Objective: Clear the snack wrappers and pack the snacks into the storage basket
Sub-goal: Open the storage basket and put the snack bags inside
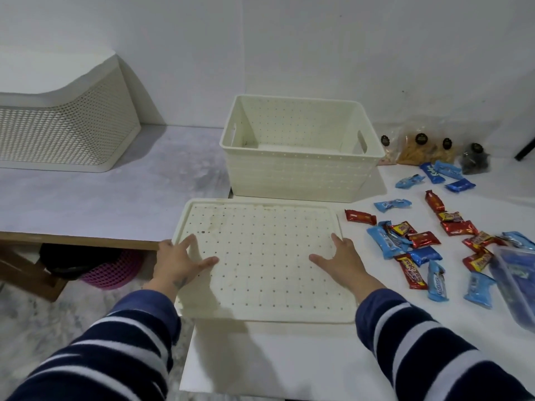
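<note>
A cream perforated storage basket (301, 172) stands open and empty at the back of the white table. Its flat perforated lid (263, 273) lies on the table in front of it. My left hand (181, 260) rests on the lid's left edge with fingers spread. Flat on the lid's right part lies my right hand (343, 259), fingers apart. Several blue and red wrapped snack bars (417, 244) are scattered on the table to the right of the lid. Clear bags of snacks (419, 149) sit behind them by the wall.
A clear plastic tub (518, 282) holding blue packets sits at the right edge. A larger cream lidded basket (66, 128) stands on a marble bench at the left. Below the bench a pink basket (113, 270) sits on the floor.
</note>
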Available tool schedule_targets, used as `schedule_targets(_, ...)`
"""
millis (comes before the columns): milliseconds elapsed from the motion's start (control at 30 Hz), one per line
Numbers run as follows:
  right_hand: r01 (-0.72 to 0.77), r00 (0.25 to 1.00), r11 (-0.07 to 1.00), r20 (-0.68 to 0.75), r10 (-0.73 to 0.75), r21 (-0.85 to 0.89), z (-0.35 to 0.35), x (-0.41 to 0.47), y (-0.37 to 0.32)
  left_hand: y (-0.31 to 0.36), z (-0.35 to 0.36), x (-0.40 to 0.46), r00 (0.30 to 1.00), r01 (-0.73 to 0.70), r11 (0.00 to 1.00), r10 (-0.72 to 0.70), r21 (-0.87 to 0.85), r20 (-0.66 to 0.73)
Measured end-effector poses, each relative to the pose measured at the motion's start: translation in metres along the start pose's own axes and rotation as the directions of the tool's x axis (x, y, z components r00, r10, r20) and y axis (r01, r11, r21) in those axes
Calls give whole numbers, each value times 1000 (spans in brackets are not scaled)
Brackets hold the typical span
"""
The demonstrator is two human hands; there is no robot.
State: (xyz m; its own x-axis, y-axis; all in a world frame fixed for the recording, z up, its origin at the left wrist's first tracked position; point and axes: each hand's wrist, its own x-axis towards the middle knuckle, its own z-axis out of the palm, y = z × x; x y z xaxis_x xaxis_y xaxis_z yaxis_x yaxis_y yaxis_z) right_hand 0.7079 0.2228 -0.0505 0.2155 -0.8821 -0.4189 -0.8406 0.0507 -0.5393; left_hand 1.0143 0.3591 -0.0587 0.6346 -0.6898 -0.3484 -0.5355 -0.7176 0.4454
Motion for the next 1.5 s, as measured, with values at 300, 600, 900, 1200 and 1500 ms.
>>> schedule_targets(300,-2,995,984,101,20,-178,-12,2,-4,23,-9,-1,1000,-7,975,5,224,9)
schedule_targets(600,-25,999,969,30,33,-245,-118,-24,2,160,-48,-1,945,-326,919,326,220,38)
schedule_targets(900,-13,994,973,-105,-11,-231,-254,12,26,365,-25,-28,781,-624,772,617,122,93)
schedule_targets(1200,58,991,979,-106,-79,-195,-340,156,79,539,89,33,823,-499,831,543,-247,163)
schedule_targets(1500,132,966,964,-247,-74,232,-360,314,125,570,204,125,936,-268,925,317,-269,156)
